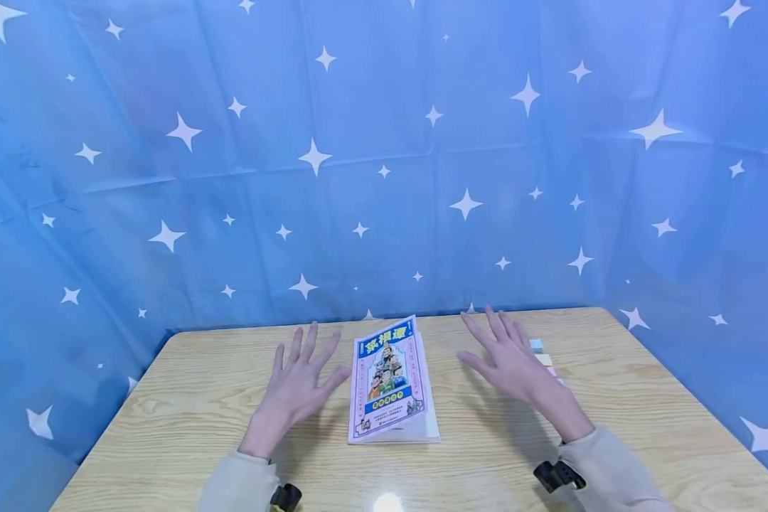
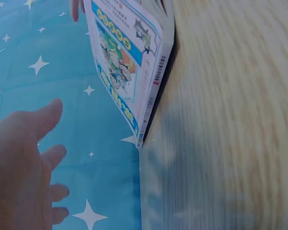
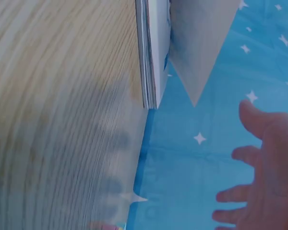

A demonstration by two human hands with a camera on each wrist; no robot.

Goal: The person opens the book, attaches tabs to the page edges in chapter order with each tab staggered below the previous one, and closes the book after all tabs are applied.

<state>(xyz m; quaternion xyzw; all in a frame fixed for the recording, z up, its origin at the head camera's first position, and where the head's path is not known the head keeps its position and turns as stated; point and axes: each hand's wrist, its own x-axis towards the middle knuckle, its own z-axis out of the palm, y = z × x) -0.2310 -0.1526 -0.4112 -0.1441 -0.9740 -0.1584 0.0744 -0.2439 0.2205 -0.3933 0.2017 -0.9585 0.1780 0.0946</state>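
Both grips spread, flanking book (image 1: 392, 380).

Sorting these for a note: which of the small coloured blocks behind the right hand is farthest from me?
The pale blue block, at the far end of the row; the cream block sits nearer, partly behind the right hand.

Book (image 1: 392, 384) cover print too small to read in head view. Small pastel blocks (image 1: 541, 353) partly hidden behind right hand (image 1: 512, 359); count and kind unclear. Left wrist view: book top cut by upper edge, surface (image 2: 230, 143) blurred, left hand (image 2: 19, 167) cut by frame edge. Right wrist view: surface grain smeared, right hand cut at right and bottom edges.
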